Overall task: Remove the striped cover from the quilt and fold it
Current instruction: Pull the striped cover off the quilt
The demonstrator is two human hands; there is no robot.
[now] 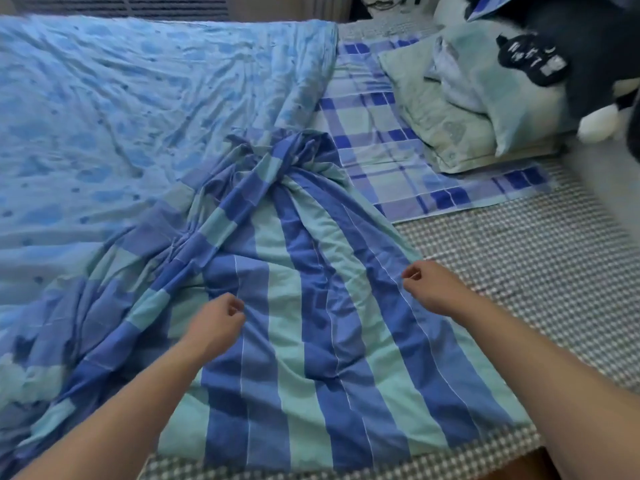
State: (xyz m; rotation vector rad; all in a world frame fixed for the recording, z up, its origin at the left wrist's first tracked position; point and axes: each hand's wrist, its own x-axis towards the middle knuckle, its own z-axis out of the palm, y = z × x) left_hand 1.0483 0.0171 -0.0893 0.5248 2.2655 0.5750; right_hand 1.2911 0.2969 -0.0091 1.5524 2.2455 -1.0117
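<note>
The striped cover [301,341], in broad blue and teal stripes, lies spread over the near part of the bed, bunched into a twist near the middle. The quilt [138,98], light blue with darker blotches, lies flat across the far left. My left hand [216,323] hovers over the cover with fingers curled, nothing visibly pinched. My right hand [429,285] sits at the cover's right edge, fingers curled the same way; whether it touches the cloth is unclear.
A checked mattress sheet [536,271] shows on the right. A blue plaid cloth [381,150] lies at the back, with green pillows [460,109] and a dark plush toy [571,64] behind it. The bed's front edge [346,474] runs along the bottom.
</note>
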